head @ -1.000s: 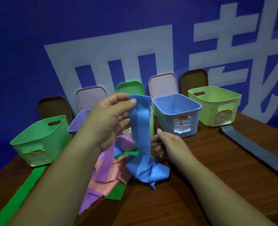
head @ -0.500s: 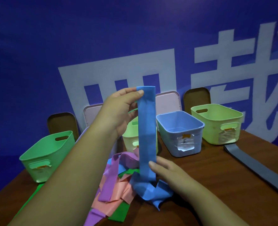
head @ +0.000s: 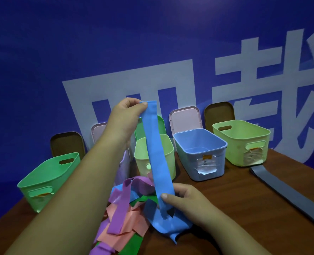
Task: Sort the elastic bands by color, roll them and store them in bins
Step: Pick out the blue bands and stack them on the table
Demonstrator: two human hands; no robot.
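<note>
A long blue elastic band (head: 157,159) hangs stretched between both hands. My left hand (head: 126,116) pinches its top end high above the table. My right hand (head: 184,197) grips the band lower down, thumb on its front; the rest trails crumpled onto the table. Below lies a pile of bands (head: 123,216) in purple, pink, green and blue. Behind stand a green bin (head: 47,179), a pale yellow-green bin (head: 168,153), a blue bin (head: 200,150) and a second yellow-green bin (head: 242,142). A lilac bin (head: 124,166) is mostly hidden by my left arm.
A grey band (head: 288,196) lies flat along the right side of the brown table (head: 235,208). Bin lids, brown (head: 66,144), pink (head: 185,118) and green (head: 160,124), lean against the blue wall behind the bins.
My left hand has lifted the blue band's top end higher, drawing it out straight. My right hand has slid down and taken hold of the band lower down.
</note>
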